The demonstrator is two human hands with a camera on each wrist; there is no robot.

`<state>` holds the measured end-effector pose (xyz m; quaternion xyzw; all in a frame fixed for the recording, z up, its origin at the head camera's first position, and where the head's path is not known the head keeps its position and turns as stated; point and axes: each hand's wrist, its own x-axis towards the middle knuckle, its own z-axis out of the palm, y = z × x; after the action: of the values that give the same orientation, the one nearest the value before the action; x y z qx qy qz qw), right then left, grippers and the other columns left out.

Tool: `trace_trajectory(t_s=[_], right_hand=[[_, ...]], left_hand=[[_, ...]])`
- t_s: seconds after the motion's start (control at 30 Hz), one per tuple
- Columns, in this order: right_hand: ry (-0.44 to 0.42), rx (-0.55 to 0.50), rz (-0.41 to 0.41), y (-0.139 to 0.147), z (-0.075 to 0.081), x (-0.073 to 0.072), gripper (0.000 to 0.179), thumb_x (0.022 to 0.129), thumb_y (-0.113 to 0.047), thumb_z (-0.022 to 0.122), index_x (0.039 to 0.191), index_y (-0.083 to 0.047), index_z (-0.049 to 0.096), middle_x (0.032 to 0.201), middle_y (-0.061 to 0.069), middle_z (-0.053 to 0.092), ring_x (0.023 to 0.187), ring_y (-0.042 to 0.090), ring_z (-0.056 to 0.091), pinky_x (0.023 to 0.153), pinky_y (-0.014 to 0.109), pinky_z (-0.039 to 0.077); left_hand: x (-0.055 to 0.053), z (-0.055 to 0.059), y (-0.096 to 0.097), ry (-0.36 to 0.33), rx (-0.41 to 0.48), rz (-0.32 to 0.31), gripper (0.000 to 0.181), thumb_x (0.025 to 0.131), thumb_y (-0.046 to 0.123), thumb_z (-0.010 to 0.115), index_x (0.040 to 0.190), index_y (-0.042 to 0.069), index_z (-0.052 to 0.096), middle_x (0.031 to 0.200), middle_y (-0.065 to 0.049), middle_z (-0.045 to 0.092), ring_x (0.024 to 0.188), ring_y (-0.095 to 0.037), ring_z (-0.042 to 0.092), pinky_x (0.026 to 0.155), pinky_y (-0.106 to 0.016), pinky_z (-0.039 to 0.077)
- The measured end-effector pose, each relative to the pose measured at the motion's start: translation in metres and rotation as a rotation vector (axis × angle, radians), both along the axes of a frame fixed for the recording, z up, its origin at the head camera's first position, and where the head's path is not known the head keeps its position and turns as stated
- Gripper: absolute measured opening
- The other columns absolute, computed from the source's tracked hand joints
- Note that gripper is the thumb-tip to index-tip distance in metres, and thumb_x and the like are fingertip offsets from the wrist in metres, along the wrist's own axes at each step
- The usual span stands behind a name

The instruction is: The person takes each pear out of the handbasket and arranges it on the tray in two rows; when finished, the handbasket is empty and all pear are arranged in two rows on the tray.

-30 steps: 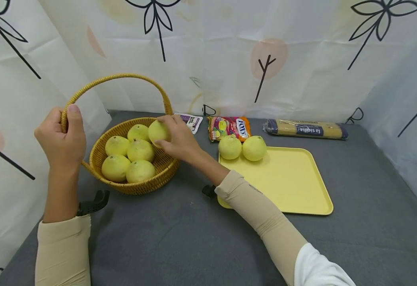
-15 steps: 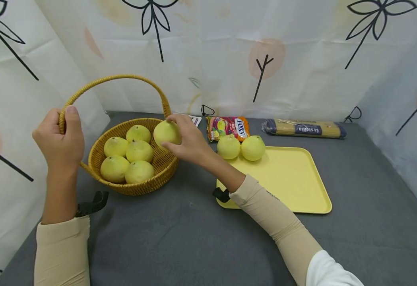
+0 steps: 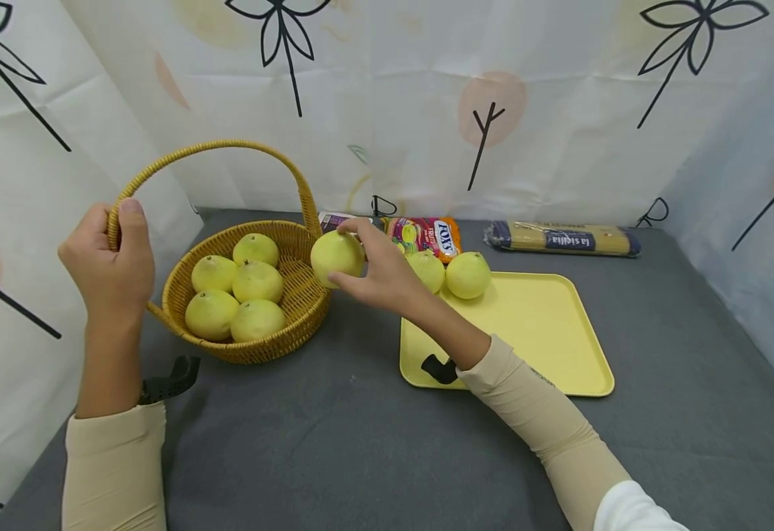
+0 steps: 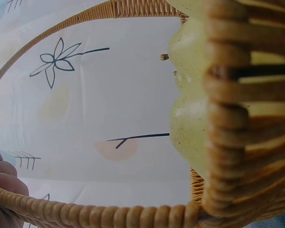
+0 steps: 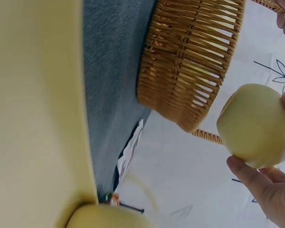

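Right hand curled on a pale yellow-green fruit, just left of the frame's centre: fingers at its upper right, thumb at its lower right, the grip spread only as wide as the fruit itself. The fruit sits left of the palm, out at the fingertips, and is so round that no long axis stands out.

Its place between two vessels seems to me the relation that counts. In the head view its left side overlaps the right rim of a wicker basket, while the right wrist view shows a gap between the two; a yellow tray lies to its right, at the lower right of centre. The right hand alone has the fruit. The left hand, well apart at the left of the frame, has its fingers wrapped round the basket's arched handle, with no other thing visible in it.

Five more fruits nest in the basket, leaving bare weave at its right side. Two others sit side by side at the tray's upper left corner, one partly hidden by the right hand. Behind them, along the grey table's far edge, lie a purple-and-white packet, a bright candy bag and a long yellow pack, before a printed white curtain.
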<state>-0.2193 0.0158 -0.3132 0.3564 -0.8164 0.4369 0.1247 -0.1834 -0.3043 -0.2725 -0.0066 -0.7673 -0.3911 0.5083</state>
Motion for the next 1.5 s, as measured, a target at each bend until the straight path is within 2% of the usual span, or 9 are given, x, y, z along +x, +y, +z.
trace_trajectory(t_s=[0.17, 0.33, 0.5, 0.67, 0.83, 1.03, 1.23, 1.5], right_hand=[[-0.011, -0.007, -0.013, 0.016, -0.002, 0.003, 0.064, 0.083, -0.016, 0.081, 0.135, -0.004, 0.046, 0.133, 0.011, 0.053, 0.114, 0.021, 0.054, 0.088, 0.037, 0.050], [-0.033, -0.023, -0.025, 0.030, 0.000, 0.005, 0.064, 0.083, -0.015, 0.081, 0.134, -0.006, 0.043, 0.131, 0.011, 0.053, 0.117, 0.024, 0.056, 0.093, 0.039, 0.050], [-0.061, -0.030, -0.033, 0.045, 0.001, 0.005, 0.066, 0.082, -0.012, 0.081, 0.136, -0.006, 0.044, 0.132, 0.011, 0.053, 0.120, 0.023, 0.054, 0.093, 0.040, 0.051], [-0.050, -0.001, -0.053, 0.062, 0.001, 0.005, 0.069, 0.081, -0.013, 0.082, 0.140, -0.005, 0.048, 0.139, 0.010, 0.051, 0.126, 0.022, 0.050, 0.091, 0.041, 0.052], [-0.030, 0.020, -0.077, 0.084, -0.001, 0.007, 0.066, 0.080, -0.012, 0.083, 0.137, -0.002, 0.052, 0.138, 0.011, 0.053, 0.122, 0.024, 0.051, 0.090, 0.043, 0.053], [-0.068, 0.036, -0.131, 0.111, -0.003, 0.008, 0.067, 0.080, -0.010, 0.083, 0.137, -0.001, 0.049, 0.134, 0.015, 0.050, 0.119, 0.029, 0.053, 0.086, 0.047, 0.055], [-0.101, 0.046, -0.151, 0.129, -0.007, 0.010, 0.068, 0.081, -0.010, 0.083, 0.138, 0.001, 0.048, 0.136, 0.017, 0.050, 0.118, 0.033, 0.053, 0.088, 0.050, 0.053], [-0.117, 0.096, -0.170, 0.147, -0.008, 0.021, 0.068, 0.081, -0.011, 0.083, 0.137, 0.001, 0.048, 0.134, 0.016, 0.050, 0.116, 0.031, 0.053, 0.086, 0.048, 0.054]], left_hand=[[-0.001, -0.001, -0.001, -0.010, 0.005, 0.006, 0.042, 0.095, 0.028, 0.053, 0.062, 0.006, 0.039, 0.056, 0.005, 0.030, 0.050, -0.007, 0.023, 0.048, -0.020, 0.016], [0.000, 0.000, -0.001, -0.005, -0.001, 0.010, 0.043, 0.095, 0.030, 0.052, 0.063, 0.004, 0.040, 0.056, 0.005, 0.031, 0.050, -0.007, 0.024, 0.047, -0.020, 0.017], [0.000, 0.000, 0.000, -0.001, -0.004, 0.001, 0.043, 0.095, 0.030, 0.053, 0.063, 0.004, 0.041, 0.056, 0.004, 0.031, 0.051, -0.007, 0.024, 0.047, -0.020, 0.017], [0.000, 0.000, 0.001, -0.003, -0.005, -0.003, 0.044, 0.095, 0.030, 0.053, 0.063, 0.002, 0.040, 0.056, 0.003, 0.031, 0.050, -0.008, 0.024, 0.047, -0.020, 0.017], [0.000, -0.001, 0.001, -0.025, 0.004, 0.008, 0.042, 0.095, 0.030, 0.053, 0.063, 0.005, 0.041, 0.057, 0.004, 0.031, 0.051, -0.008, 0.024, 0.048, -0.020, 0.017], [0.000, -0.001, 0.001, -0.013, 0.000, 0.008, 0.041, 0.095, 0.029, 0.053, 0.062, 0.007, 0.040, 0.056, 0.006, 0.031, 0.050, -0.007, 0.024, 0.048, -0.019, 0.017], [0.002, 0.000, 0.001, -0.013, -0.009, 0.007, 0.041, 0.095, 0.029, 0.052, 0.063, 0.007, 0.040, 0.057, 0.004, 0.031, 0.050, -0.007, 0.024, 0.047, -0.020, 0.017], [0.002, 0.001, 0.002, -0.028, 0.003, 0.011, 0.041, 0.096, 0.030, 0.052, 0.063, 0.008, 0.041, 0.057, 0.003, 0.031, 0.051, -0.008, 0.024, 0.048, -0.020, 0.018]])
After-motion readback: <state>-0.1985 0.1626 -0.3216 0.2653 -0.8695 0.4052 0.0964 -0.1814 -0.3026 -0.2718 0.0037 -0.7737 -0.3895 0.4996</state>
